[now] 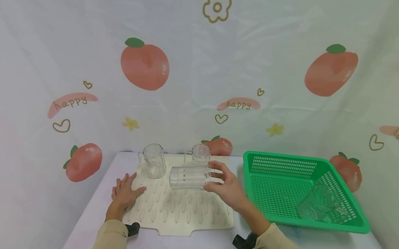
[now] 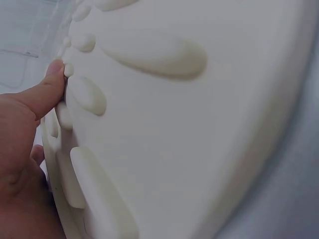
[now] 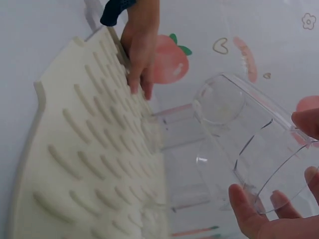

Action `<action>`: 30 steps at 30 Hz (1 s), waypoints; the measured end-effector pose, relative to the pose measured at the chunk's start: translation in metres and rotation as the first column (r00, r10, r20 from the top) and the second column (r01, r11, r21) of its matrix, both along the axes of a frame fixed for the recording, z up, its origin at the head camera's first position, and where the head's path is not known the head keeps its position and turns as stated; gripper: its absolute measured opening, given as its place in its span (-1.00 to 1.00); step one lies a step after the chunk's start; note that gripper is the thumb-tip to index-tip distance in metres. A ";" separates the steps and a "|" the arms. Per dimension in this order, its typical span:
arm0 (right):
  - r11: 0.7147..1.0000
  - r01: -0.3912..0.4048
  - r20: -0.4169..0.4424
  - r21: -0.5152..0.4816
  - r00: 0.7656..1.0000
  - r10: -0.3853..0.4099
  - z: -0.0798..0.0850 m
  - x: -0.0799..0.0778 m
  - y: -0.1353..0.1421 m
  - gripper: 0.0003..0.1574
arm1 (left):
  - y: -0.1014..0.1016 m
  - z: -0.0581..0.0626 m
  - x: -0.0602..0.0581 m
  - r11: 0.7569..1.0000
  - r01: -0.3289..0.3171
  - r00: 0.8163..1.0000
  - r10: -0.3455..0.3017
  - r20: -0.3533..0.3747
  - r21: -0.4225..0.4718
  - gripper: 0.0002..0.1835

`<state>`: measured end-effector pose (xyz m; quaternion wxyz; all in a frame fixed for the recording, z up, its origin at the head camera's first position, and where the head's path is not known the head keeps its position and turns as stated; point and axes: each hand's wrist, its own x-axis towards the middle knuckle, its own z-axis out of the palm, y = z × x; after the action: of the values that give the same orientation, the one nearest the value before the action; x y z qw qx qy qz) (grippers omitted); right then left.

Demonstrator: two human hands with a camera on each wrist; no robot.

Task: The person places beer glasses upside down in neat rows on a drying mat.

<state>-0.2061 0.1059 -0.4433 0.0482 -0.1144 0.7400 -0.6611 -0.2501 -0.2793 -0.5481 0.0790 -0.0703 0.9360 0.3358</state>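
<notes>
My right hand (image 1: 227, 187) pinches a clear drinking glass (image 1: 189, 177) near its rim, fingertips and thumb spread around it. The glass lies on its side in the air above a cream ridged draining mat (image 1: 178, 216), its base toward the left. In the right wrist view, dark marks show on the wall of this glass (image 3: 239, 129). At the mat's left edge rests my left hand (image 1: 125, 192), fingers extended and thumb (image 2: 47, 89) on the ridged surface. Two clear glass mugs stand upright at the back: a left mug (image 1: 154, 162) and a right mug (image 1: 201, 152), partly hidden behind the held glass.
To the right sits a green plastic basket (image 1: 296, 222) with perforated walls. Clear glassware (image 1: 314, 205) lies in its right end. Behind the table (image 1: 73, 241) hangs a pale curtain (image 1: 188, 63) printed with fruit and hearts.
</notes>
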 end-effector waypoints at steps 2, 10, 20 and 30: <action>1.000 -0.002 0.017 -0.008 1.000 0.002 -0.006 0.000 -0.006 -0.15 | 0.001 0.002 0.001 1.000 -0.004 1.000 0.004 0.003 0.005 -0.07; 0.996 -0.027 0.046 -0.079 0.998 0.031 -0.036 -0.002 -0.028 -0.19 | 0.001 0.008 0.003 1.000 0.007 1.000 -0.007 -0.015 0.005 -0.08; 0.992 -0.059 0.033 -0.110 0.997 0.063 -0.058 -0.005 -0.050 -0.16 | 0.002 0.005 0.000 1.000 0.019 1.000 -0.019 0.011 -0.009 -0.07; 0.988 -0.093 0.048 -0.127 0.994 0.100 -0.067 -0.005 -0.075 -0.16 | 0.000 0.005 0.001 0.999 0.030 0.999 -0.030 0.014 -0.036 -0.06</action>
<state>-0.2112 0.0312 -0.5106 0.0930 -0.1351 0.6894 -0.7056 -0.2487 -0.2791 -0.5432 0.0888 -0.0599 0.9423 0.3170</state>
